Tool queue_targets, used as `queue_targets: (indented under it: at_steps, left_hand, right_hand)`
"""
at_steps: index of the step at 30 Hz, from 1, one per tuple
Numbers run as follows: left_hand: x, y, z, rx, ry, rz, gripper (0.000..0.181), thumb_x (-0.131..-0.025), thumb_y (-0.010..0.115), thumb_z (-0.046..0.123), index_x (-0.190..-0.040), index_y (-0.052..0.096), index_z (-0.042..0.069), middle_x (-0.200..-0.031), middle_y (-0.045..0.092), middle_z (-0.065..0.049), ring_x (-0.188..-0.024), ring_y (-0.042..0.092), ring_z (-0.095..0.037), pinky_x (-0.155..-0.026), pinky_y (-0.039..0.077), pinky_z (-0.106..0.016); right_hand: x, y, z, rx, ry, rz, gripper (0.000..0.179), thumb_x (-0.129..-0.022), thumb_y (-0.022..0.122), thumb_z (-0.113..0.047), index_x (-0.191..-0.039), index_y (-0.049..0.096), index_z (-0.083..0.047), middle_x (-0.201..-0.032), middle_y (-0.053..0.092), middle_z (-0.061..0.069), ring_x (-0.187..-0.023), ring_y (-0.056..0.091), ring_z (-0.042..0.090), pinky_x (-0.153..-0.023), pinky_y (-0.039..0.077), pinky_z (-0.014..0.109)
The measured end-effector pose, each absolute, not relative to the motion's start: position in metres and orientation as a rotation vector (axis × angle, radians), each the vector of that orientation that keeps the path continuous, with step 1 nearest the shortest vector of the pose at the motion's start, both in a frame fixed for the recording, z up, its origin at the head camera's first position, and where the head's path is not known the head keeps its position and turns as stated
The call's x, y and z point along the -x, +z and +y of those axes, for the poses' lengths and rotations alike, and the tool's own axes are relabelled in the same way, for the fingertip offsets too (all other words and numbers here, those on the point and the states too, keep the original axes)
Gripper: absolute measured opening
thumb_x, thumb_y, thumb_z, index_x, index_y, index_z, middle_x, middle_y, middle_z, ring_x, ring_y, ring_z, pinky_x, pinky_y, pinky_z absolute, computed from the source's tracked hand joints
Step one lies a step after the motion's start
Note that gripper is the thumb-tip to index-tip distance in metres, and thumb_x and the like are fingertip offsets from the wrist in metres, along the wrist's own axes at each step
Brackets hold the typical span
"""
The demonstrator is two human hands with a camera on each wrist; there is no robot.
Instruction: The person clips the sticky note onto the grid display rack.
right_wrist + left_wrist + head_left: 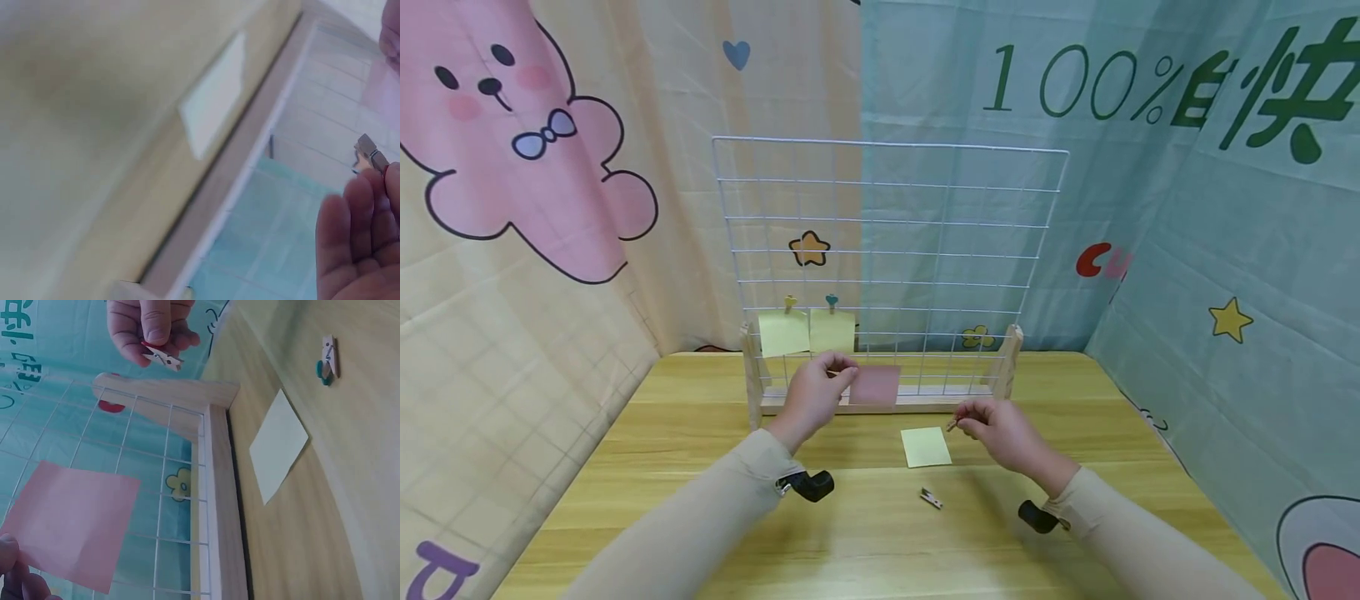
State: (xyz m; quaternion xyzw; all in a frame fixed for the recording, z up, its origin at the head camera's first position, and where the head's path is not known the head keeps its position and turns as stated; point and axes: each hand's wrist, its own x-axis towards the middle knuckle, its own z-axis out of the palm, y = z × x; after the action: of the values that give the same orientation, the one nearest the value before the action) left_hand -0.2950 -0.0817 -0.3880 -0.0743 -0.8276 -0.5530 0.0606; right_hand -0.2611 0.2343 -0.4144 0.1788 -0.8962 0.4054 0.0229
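Note:
My left hand (818, 392) pinches a pink paper square (876, 386) by its left edge, in front of the lower wires of a white grid rack (887, 147). In the left wrist view the pink sheet hangs flat beside the wires. Between thumb and fingers my right hand (1000, 429) holds a small wooden clothespin (164, 357) with a red part at its end, right of the pink sheet. A pale yellow note (927, 447) lies on the table below the hands. Nearer me lies another clothespin (931, 498), with a teal part showing in the left wrist view.
Two yellow notes (784, 333) hang side by side on the rack's left, held by clips with yellow and teal tops. Wooden feet (1006, 362) support the rack on the wooden table (685, 417). Printed curtains (1150, 292) surround the back and sides.

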Motion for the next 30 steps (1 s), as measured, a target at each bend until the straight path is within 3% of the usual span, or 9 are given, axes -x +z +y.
queue_targets:
  at_steps: [11,18,24,30]
  left_hand:
    - [0.312,-0.358,-0.075,0.266,-1.613,-2.457,0.012,-0.105,0.066,0.023,-0.110,0.073,0.013,-0.110,0.068,-0.006,-0.087,0.059,-0.021,-0.071,0.050,-0.030]
    - [0.322,-0.349,-0.071,0.206,-1.568,-2.457,0.015,-0.106,0.065,0.023,-0.112,0.072,0.012,-0.111,0.069,-0.007,-0.094,0.061,-0.022,-0.076,0.051,-0.031]
    - [0.332,-0.347,-0.069,0.222,-1.545,-2.430,0.016,-0.106,0.064,0.022,-0.116,0.072,0.012,-0.113,0.069,-0.008,-0.099,0.065,-0.023,-0.081,0.055,-0.032]
    - [0.337,-0.346,-0.067,0.227,-1.549,-2.396,0.017,-0.107,0.064,0.022,-0.119,0.071,0.012,-0.113,0.069,-0.008,-0.095,0.066,-0.024,-0.076,0.055,-0.032]
  right_hand:
    - [0.283,-0.369,0.207,-0.548,1.105,-2.637,0.015,-0.100,0.071,-0.011,-0.111,0.080,-0.004,-0.105,0.071,0.009,-0.089,0.066,0.016,-0.072,0.055,0.021]
    - [0.296,-0.342,0.188,-0.552,1.004,-2.599,0.019,-0.103,0.070,-0.018,-0.113,0.080,-0.008,-0.105,0.070,0.005,-0.088,0.065,0.017,-0.075,0.055,0.029]
    - [0.310,-0.325,0.173,-0.554,0.997,-2.566,0.018,-0.104,0.068,-0.020,-0.112,0.081,-0.010,-0.102,0.070,0.003,-0.082,0.060,0.018,-0.068,0.050,0.031]
    - [0.322,-0.313,0.159,-0.541,0.983,-2.563,0.020,-0.104,0.068,-0.021,-0.113,0.081,-0.010,-0.103,0.071,0.006,-0.074,0.056,0.017,-0.063,0.045,0.031]
